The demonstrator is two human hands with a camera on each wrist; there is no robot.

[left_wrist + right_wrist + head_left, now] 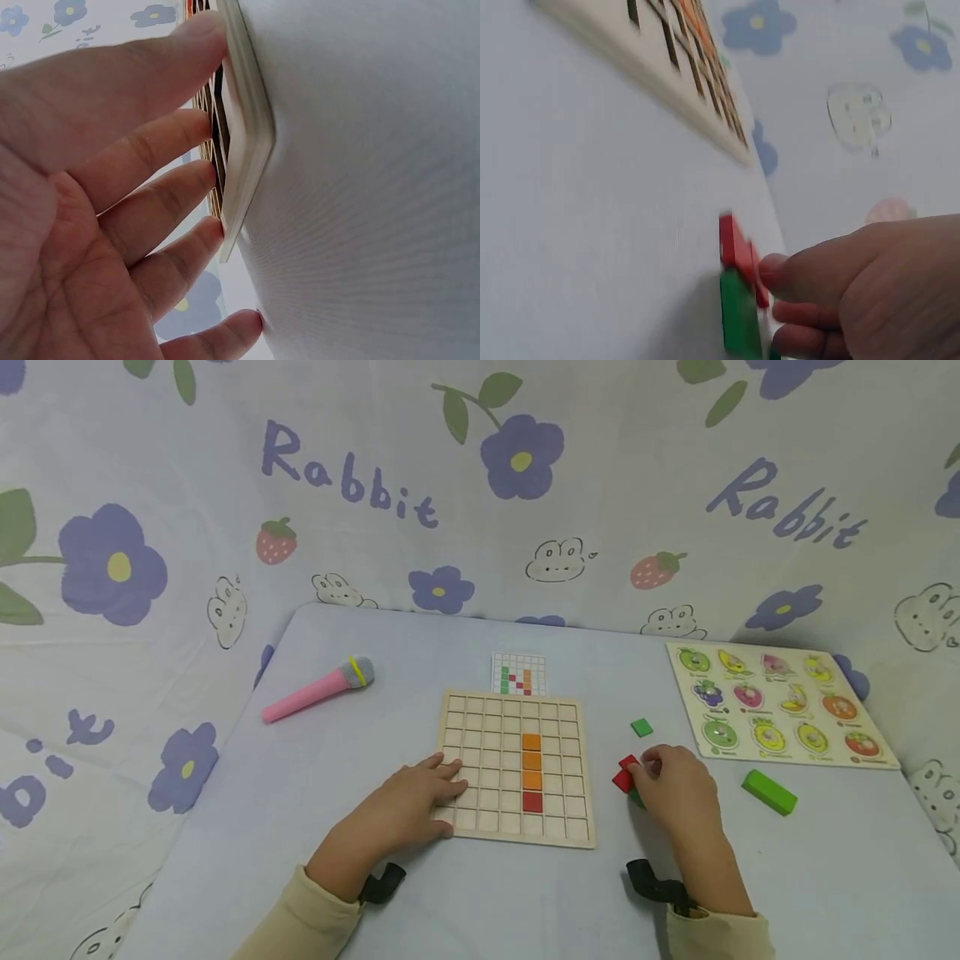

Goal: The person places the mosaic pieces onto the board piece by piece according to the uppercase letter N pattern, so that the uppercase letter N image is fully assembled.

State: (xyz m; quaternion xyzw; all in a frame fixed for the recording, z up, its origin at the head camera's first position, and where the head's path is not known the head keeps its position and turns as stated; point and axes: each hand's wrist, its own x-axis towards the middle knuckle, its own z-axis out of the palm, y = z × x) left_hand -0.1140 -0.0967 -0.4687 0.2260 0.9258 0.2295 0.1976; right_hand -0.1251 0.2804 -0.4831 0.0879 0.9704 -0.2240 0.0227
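Note:
A square wooden grid board (pixel 487 838) lies mid-table, with orange tiles (pixel 532 761) and one red tile (pixel 532 802) in one column. My left hand (pixel 405 802) rests on its left edge, fingers spread; in the left wrist view the thumb (pixel 202 34) lies along the rim. Right of the board, my right hand (pixel 678 789) bends its fingers at loose red tiles (pixel 622 781). Its fingertips touch a red tile (pixel 735 244) beside a green tile (pixel 737 315); whether they pinch one is unclear. Another green tile (pixel 641 727) lies farther back.
Behind the board lies a small pattern card (pixel 517 672) with coloured squares. A pink toy microphone (pixel 318 691) is at left. On the right are a fruit puzzle board (pixel 750 718) and a green block (pixel 769 792). A printed cloth (pixel 480 527) hangs behind.

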